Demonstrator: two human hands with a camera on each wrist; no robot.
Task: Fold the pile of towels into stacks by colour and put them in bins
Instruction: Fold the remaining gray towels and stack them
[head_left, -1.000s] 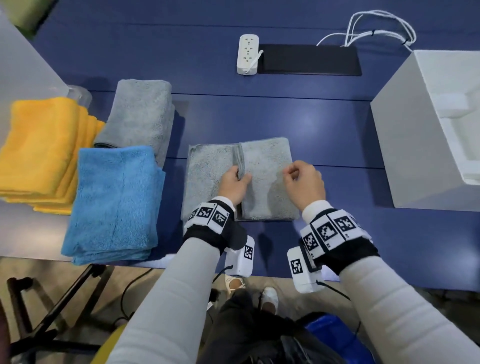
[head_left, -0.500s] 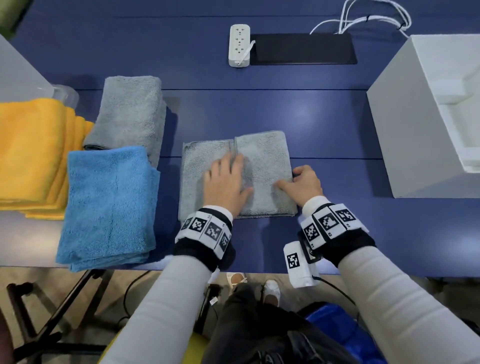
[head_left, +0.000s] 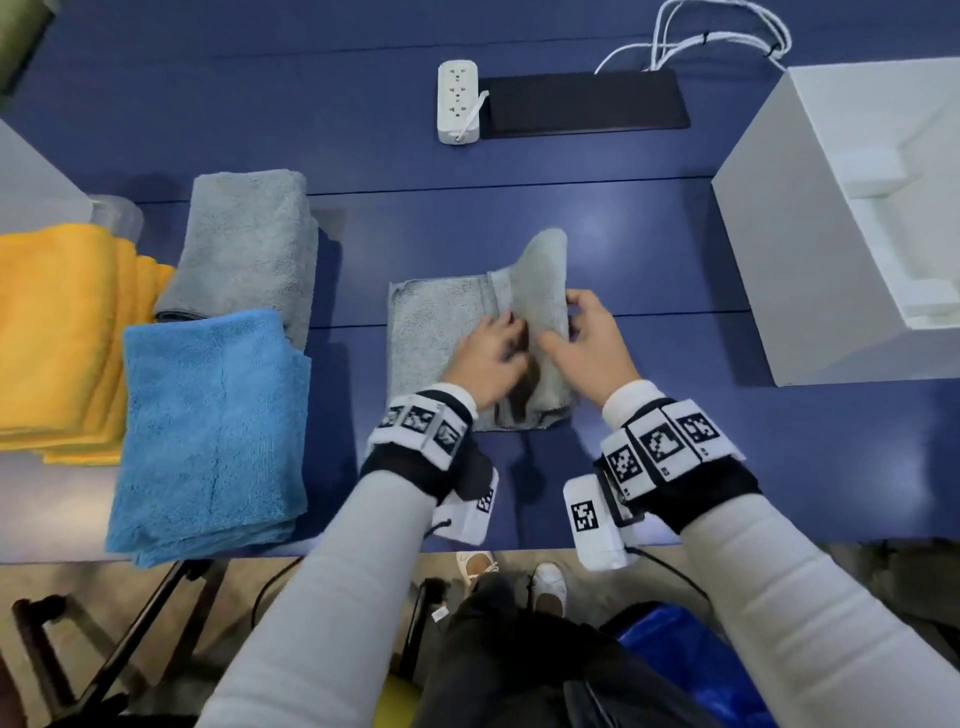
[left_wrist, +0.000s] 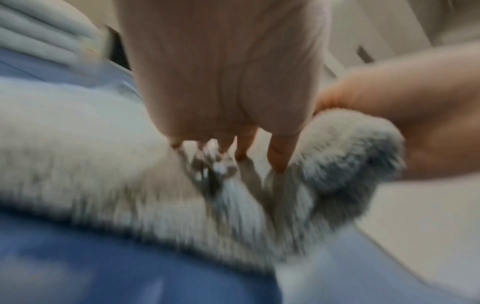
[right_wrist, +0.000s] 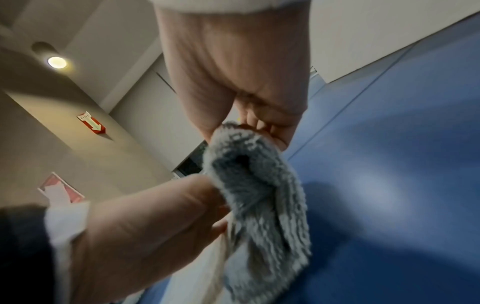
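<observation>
Since before, right hand (head_left: 584, 343) grips and lifts the grey towel's (head_left: 431, 332) right half; left hand (head_left: 488, 358) presses flat, fingers straight, beside it.

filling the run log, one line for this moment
step: folding grey terry towel | right hand: lifting right half | left hand: on centre

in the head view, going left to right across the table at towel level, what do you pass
yellow towel stack → blue towel stack → grey towel being folded, with the left hand then the right hand on it → white bin
</observation>
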